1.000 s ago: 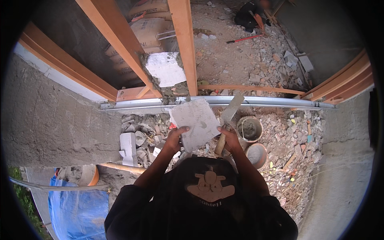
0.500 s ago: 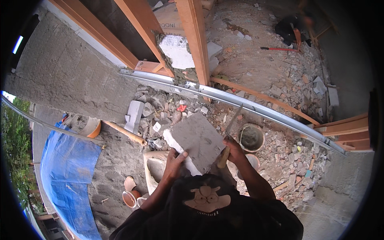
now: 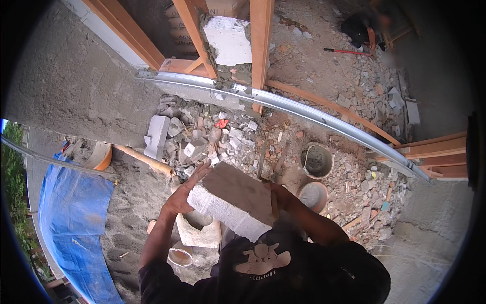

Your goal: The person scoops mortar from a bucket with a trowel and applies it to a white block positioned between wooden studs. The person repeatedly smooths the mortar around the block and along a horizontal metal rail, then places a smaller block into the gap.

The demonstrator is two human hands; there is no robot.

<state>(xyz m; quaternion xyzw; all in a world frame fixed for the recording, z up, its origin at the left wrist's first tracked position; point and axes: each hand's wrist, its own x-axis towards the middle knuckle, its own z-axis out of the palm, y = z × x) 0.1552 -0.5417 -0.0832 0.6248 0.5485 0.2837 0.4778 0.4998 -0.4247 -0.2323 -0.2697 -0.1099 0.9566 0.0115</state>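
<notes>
A white lightweight concrete block [image 3: 230, 215] with a grey mortar-coated face is held up in front of my chest, between both hands. My left hand [image 3: 183, 196] presses against its left end, fingers stretched along the upper corner. At the right end, my right hand [image 3: 281, 196] grips the block, its fingers partly hidden. A long narrow blade [image 3: 262, 158] sticks up beside the right hand; its handle is mostly hidden. Beyond, another white block [image 3: 228, 40] is set in grey mortar between wooden posts, above a metal rail [image 3: 314, 112].
Buckets of grey mix [image 3: 317, 161] stand at right on rubble. A pale basin [image 3: 200, 235] sits below my left hand. A blue tarp [image 3: 76, 218] lies far left, with a bamboo pole [image 3: 144, 158] nearer. Past the rail, a person [image 3: 357, 30] crouches by a red-handled tool [image 3: 347, 51].
The block has tilted, showing more of its white side. My left hand has shifted from its near edge up to its left end. The blade has turned more upright.
</notes>
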